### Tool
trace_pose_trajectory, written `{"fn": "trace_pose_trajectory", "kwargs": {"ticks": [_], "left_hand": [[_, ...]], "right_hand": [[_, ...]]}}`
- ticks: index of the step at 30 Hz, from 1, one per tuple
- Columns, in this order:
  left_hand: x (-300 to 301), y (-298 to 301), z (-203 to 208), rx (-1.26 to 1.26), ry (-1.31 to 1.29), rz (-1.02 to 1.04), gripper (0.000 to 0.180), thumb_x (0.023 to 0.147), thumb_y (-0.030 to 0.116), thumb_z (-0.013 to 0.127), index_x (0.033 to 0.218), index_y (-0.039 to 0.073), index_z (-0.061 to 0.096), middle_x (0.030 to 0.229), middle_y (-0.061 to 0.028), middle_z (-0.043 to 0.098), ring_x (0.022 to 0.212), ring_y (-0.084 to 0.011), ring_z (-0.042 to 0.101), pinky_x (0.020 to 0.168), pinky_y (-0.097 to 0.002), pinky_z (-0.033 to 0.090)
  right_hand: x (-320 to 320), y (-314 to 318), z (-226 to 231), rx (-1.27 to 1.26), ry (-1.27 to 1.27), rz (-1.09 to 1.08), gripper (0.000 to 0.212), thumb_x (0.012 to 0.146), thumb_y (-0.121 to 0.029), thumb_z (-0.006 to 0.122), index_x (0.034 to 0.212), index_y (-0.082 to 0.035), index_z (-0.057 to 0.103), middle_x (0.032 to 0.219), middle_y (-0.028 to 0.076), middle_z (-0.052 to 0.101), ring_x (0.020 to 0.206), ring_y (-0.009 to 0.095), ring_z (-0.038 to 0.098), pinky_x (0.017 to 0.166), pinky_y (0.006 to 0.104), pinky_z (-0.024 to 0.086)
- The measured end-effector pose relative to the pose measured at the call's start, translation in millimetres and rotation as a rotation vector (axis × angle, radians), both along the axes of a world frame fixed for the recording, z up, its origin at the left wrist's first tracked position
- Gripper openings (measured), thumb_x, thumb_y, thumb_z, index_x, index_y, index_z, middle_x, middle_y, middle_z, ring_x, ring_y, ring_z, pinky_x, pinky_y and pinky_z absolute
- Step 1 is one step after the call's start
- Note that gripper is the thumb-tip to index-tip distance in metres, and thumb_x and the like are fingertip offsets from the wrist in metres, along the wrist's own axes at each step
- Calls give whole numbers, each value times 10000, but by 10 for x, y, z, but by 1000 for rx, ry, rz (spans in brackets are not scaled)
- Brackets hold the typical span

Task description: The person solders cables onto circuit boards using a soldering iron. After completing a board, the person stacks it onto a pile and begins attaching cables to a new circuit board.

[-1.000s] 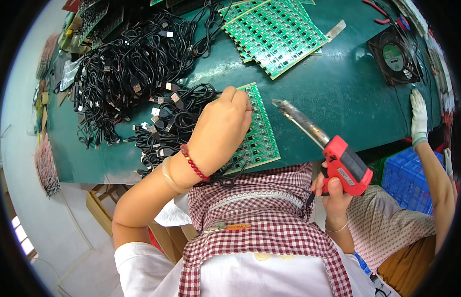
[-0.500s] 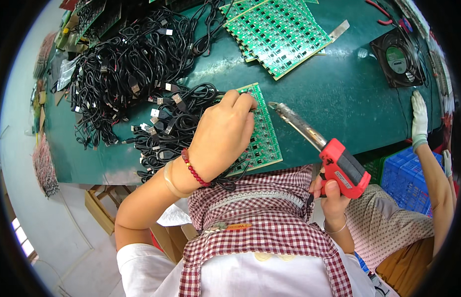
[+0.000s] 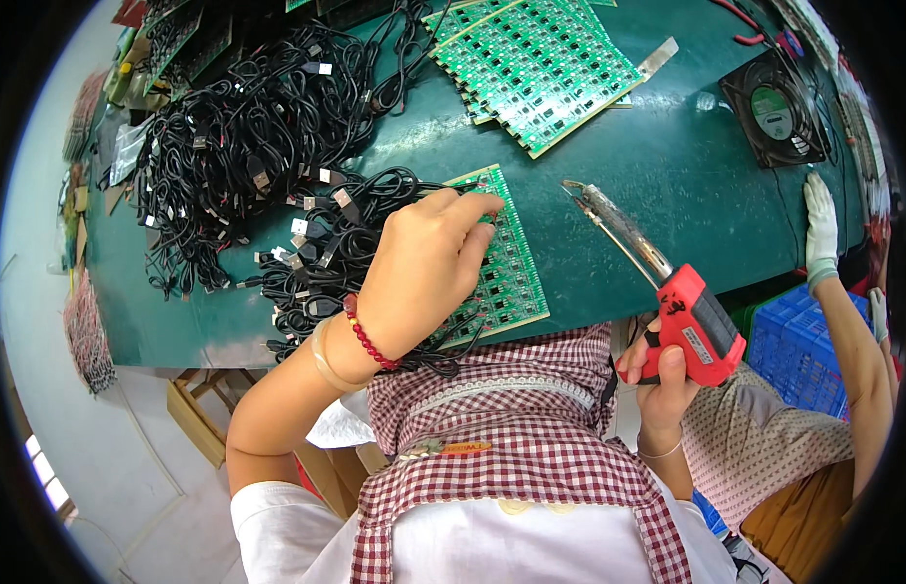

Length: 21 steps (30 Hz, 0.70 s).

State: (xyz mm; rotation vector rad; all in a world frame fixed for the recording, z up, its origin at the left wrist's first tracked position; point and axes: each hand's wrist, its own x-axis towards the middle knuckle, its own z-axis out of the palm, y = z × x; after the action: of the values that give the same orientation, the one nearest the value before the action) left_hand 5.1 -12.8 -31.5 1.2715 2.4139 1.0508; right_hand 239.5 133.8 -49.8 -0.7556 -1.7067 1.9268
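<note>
My left hand [image 3: 424, 268] lies over a green circuit board [image 3: 516, 274] at the table's near edge. Its thumb and index finger are drawn together low over the board; what is between them, if anything, is hidden. Black USB cables [image 3: 322, 248] are bunched left of this hand, and some thin leads run onto the board. My right hand [image 3: 664, 397] grips a red and black soldering gun [image 3: 694, 326] by its handle. The gun's metal tip points up and left, over the table to the right of the board and apart from it.
A larger heap of black cables [image 3: 249, 127] covers the left back of the green table [image 3: 657, 195]. Stacked circuit boards [image 3: 541, 73] lie at the back middle. A black fan [image 3: 772, 112] stands back right. Beside it rests another person's gloved hand [image 3: 821, 229], above a blue crate [image 3: 798, 346].
My right hand has drawn the soldering gun to the right, so its tip is farther from the board. The left thumb and fingers have shifted slightly over the board.
</note>
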Motion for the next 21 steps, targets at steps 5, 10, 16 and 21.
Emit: {"fn": "trace_pose_trajectory", "kwargs": {"ticks": [5,10,16,21], "left_hand": [[19,5,16,18,-78,41,140,787,11,628,927,8,630,741,-130,585,578,-244,565,544,-323,454],[26,10,5,-46,-13,0,118,793,2,605,910,11,612,797,-135,581,659,-289,580,599,-350,467],[34,1,-20,-77,28,-8,132,787,-15,600,917,6,608,809,-136,572,699,-316,579,621,-362,469],[42,17,11,-40,-57,44,128,772,-27,626,896,-10,597,796,-131,575,664,-272,600,588,-349,471]], "right_hand": [[-7,-3,-9,-8,8,8,386,944,-365,486,1051,6,466,576,53,477,444,111,445,465,268,437],[-13,5,-19,-5,15,8,390,944,-371,489,1050,3,469,578,51,484,445,107,447,456,261,430],[20,0,-31,-24,4,45,395,939,-370,502,1059,5,480,587,59,499,460,115,467,464,266,437],[56,-37,-33,-57,-71,107,421,919,-373,545,1076,14,492,597,64,507,471,119,474,480,280,451]]}}
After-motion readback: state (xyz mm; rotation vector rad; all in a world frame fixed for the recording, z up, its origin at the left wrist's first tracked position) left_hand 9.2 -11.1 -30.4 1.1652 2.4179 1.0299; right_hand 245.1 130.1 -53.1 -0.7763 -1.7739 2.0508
